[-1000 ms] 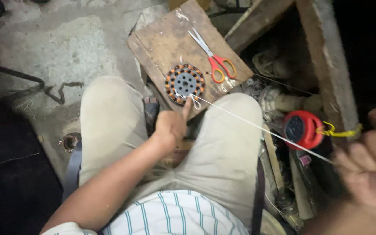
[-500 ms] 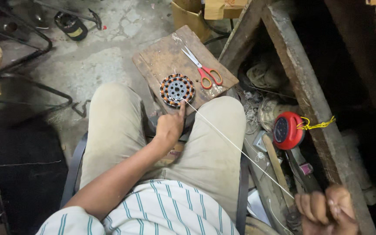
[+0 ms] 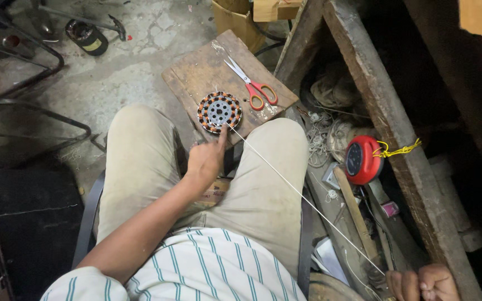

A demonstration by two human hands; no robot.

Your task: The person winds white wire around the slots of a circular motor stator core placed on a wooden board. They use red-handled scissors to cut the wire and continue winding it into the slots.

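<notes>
At twelve o'clock from the knees, on a worn wooden board (image 3: pixel 196 72): a round motor stator (image 3: pixel 219 112), lying flat, orange and dark windings all round its ring, pale hub with holes in the middle. Just beside it at two o'clock, red-handled scissors (image 3: pixel 255 89), blades together, touched by nobody.

Left hand (image 3: pixel 205 161): index finger stretched out to the stator's six-o'clock edge and pressing there, other fingers curled in, gripping nothing. Right hand (image 3: pixel 422 284): far out at five o'clock, at the bottom edge of the view, fisted on a white string (image 3: pixel 302 195). Hands well apart, string drawn taut in a straight line between fingertip and fist, across the right thigh.

As for progress (a judgement only): windings look filled in around the whole ring, so coil work seems largely behind; lacing with the string looks under way, with a long free length out and uncut. Cannot tell how many slots carry string: too small.

Off at three o'clock, a red round case (image 3: pixel 362 160) tied by yellow cord to a slanting wooden beam (image 3: pixel 386 111).
</notes>
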